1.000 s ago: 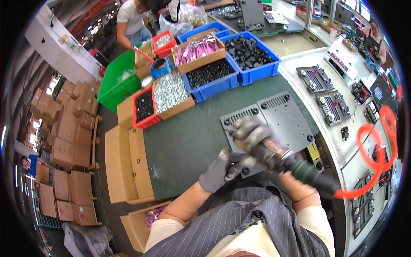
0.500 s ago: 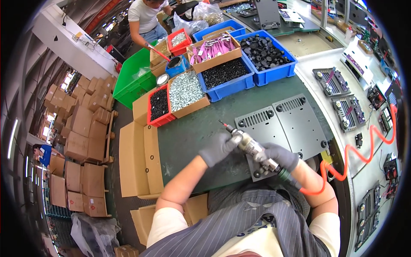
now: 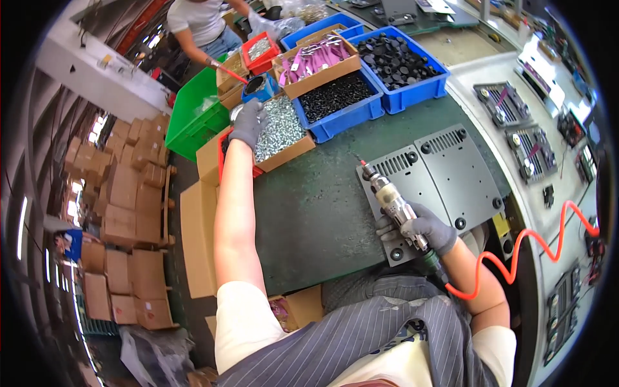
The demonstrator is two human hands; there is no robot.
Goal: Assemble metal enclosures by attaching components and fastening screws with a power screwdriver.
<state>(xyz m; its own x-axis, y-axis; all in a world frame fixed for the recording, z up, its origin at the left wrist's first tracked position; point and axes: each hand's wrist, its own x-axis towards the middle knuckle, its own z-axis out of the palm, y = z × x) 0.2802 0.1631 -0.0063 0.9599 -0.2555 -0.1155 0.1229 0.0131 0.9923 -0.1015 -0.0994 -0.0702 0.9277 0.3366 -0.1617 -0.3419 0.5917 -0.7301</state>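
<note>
My gloved left hand (image 3: 247, 122) reaches far out over a cardboard box of silver screws (image 3: 281, 133), fingers down in the screws; whether it holds any is hidden. My gloved right hand (image 3: 422, 229) grips a pneumatic screwdriver (image 3: 391, 200) with its tip angled up and left. The tool lies over the near left edge of a dark grey metal plate (image 3: 445, 174) with vent slots and black round feet, lying flat on the green mat (image 3: 322, 206). An orange coiled air hose (image 3: 525, 251) runs from the tool to the right.
Blue bins of black parts (image 3: 393, 61) and a box of pink-tagged pieces (image 3: 316, 61) stand behind the plate. Another person (image 3: 203, 26) works at the far end near a green crate (image 3: 193, 119). Cardboard boxes (image 3: 129, 193) stack on the left. Grey trays of parts (image 3: 516, 122) sit right.
My left hand left the screwdriver and stretched out to the screw box. The right hand stays on the tool over the plate.
</note>
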